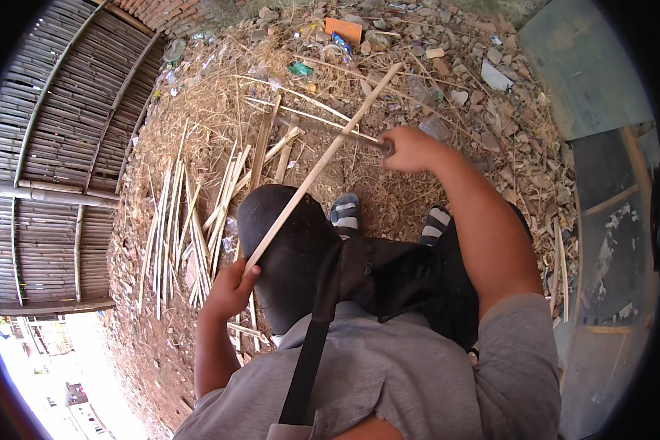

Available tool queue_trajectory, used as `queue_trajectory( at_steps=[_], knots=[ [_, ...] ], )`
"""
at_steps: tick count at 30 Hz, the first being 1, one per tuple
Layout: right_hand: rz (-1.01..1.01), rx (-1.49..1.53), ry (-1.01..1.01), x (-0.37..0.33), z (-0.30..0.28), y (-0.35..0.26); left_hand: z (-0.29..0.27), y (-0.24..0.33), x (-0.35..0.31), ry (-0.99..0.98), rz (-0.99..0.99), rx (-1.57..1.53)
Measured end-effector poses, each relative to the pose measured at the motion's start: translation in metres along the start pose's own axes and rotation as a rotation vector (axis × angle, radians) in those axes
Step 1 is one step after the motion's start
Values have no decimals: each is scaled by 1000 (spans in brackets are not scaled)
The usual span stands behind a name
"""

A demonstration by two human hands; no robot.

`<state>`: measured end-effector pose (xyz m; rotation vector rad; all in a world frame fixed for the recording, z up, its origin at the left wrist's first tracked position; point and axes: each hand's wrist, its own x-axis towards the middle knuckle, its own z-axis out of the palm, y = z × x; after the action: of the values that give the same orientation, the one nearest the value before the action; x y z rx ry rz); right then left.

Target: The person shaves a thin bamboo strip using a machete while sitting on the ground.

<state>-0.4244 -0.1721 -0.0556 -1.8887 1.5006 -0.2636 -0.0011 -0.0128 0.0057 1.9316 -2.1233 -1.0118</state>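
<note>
A long pale bamboo strip (301, 189) slants from lower left to upper right, crossing over a rounded black-covered shape (264, 209) at my left leg. My left hand (231, 288) is closed around its lower end, the thumb laid along it. My right hand (412, 149) is wrapped round the handle of a long-bladed knife (365, 138). The dark blade points left and meets the strip in its upper half; whether it touches or only passes behind cannot be made out.
Split bamboo strips (170, 220) lie in a loose pile on the left. Sandalled feet (346, 214) rest on dry earth and straw. Rubble (484, 110) and litter spread ahead. A bamboo slat wall (66, 95) borders the left, grey panels (594, 73) the right.
</note>
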Motion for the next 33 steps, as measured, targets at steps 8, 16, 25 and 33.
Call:
queue_trajectory(
  at_steps=[8, 16, 25, 33],
  knots=[
    [-162, -193, -59, -20, 15, -55, -13, -7, -1, -161, -163, -220],
    [189, 80, 137, -5, -11, 2, -4, -1, -3, -15, -43, -60],
    [-19, -128, -113, -12, 5, -30, 0, 4, -3, 33, -23, 61],
    [-56, -112, -37, -17, 11, -39, -3, 6, -5, 19, -55, 30]
  ],
)
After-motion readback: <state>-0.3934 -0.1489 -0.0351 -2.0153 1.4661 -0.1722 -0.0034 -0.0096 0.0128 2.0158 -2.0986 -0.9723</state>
